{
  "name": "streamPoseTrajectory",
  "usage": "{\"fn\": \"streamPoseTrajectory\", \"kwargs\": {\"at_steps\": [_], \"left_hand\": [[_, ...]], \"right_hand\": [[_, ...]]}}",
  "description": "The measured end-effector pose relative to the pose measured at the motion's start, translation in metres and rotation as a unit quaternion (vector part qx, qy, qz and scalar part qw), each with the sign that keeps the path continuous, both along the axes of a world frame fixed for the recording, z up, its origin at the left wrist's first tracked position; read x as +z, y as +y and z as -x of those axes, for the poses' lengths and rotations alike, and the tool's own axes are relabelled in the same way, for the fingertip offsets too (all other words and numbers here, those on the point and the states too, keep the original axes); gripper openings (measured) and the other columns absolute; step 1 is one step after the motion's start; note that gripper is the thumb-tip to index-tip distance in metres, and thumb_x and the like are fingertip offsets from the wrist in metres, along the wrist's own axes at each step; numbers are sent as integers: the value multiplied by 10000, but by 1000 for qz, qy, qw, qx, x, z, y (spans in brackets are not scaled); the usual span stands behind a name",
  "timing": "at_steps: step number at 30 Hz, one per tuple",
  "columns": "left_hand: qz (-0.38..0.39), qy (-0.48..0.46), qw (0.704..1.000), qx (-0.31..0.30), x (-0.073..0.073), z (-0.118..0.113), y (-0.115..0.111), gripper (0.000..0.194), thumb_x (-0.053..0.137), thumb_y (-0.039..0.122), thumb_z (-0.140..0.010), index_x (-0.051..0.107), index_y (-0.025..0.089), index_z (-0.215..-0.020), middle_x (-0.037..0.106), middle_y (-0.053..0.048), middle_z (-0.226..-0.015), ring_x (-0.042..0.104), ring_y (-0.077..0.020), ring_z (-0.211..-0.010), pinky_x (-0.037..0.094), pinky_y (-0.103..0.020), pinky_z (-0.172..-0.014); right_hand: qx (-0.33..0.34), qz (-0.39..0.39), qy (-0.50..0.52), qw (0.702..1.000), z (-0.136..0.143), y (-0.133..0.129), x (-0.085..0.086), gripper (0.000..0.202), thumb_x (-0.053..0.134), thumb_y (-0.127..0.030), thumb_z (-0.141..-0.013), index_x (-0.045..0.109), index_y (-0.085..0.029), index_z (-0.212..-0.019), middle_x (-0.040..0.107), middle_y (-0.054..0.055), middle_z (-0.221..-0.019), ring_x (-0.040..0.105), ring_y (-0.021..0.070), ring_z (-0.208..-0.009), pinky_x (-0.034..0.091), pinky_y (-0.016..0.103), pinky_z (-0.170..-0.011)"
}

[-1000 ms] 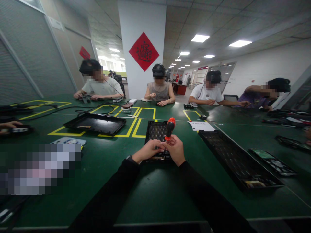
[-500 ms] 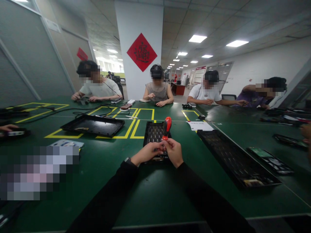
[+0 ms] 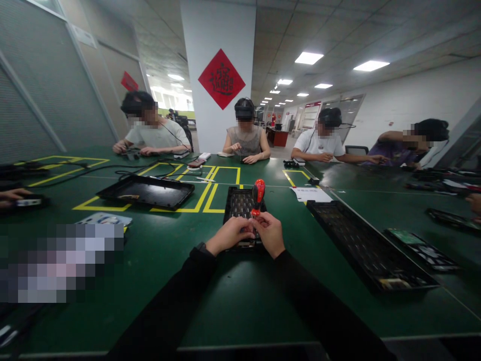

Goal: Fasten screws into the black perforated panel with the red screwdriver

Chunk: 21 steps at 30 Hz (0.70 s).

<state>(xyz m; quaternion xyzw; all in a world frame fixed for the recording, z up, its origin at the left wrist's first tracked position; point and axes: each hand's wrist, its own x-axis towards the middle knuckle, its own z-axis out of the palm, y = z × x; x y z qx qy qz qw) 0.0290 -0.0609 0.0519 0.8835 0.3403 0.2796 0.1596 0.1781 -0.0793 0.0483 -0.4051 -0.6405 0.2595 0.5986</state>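
Note:
A screwdriver (image 3: 258, 196) with a red and black handle stands nearly upright in the middle, handle up. My right hand (image 3: 271, 233) is closed in a pinch on it just below the handle. Fingertips of my left hand (image 3: 230, 234) press together beside the shaft and meet those of the right; what they pinch is too small to make out. Under both hands lies a small black casing (image 3: 240, 199) with rows of slots, its near part partly covered. The screwdriver's tip is hidden by my fingers.
On the green table (image 3: 233, 306) a long black tray-like casing (image 3: 361, 245) lies at right, beside a circuit-board part (image 3: 417, 246) and white paper (image 3: 310, 194). A black shallow cover (image 3: 150, 193) and cables are at left. Several people sit around the table.
The whole view has shifted slightly. My two hands stay together at the screwdriver over the small casing, with only a slight change in the fingers.

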Motion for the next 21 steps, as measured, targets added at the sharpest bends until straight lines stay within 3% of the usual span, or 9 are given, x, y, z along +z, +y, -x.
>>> {"fn": "streamPoseTrajectory", "kwargs": {"at_steps": [4, 9, 15, 21], "left_hand": [[-10, 6, 1000, 9, 8, 0, 0, 207, 592, 361, -733, 617, 156, -726, 625, -30, -735, 550, -151, -730, 384, -248, -727], [107, -35, 993, -35, 17, 1, 10, 251, 577, 352, -735, 657, 129, -817, 654, -27, -750, 564, -150, -712, 416, -233, -692], [145, -58, 984, -88, 10, 3, 16, 238, 566, 321, -748, 662, 114, -815, 659, -25, -777, 571, -140, -721, 421, -228, -697], [111, -70, 989, -74, 1, 2, 11, 205, 556, 310, -764, 637, 122, -782, 648, -24, -776, 568, -131, -726, 413, -222, -713]], "right_hand": [[-21, 17, 40, 999, 0, 2, -3, 203, 629, -308, -694, 604, -148, -817, 640, 28, -704, 594, 139, -612, 489, 260, -585], [-11, 13, 43, 999, -1, 1, -4, 178, 602, -313, -723, 586, -155, -803, 653, 41, -721, 622, 155, -632, 500, 267, -588], [-21, 6, 15, 1000, -1, 1, -7, 186, 558, -299, -758, 615, -154, -860, 666, 52, -749, 619, 160, -634, 499, 266, -576], [-3, -3, -9, 1000, 0, -2, -6, 202, 501, -284, -802, 626, -163, -905, 672, 52, -804, 614, 157, -661, 493, 267, -619]]}}
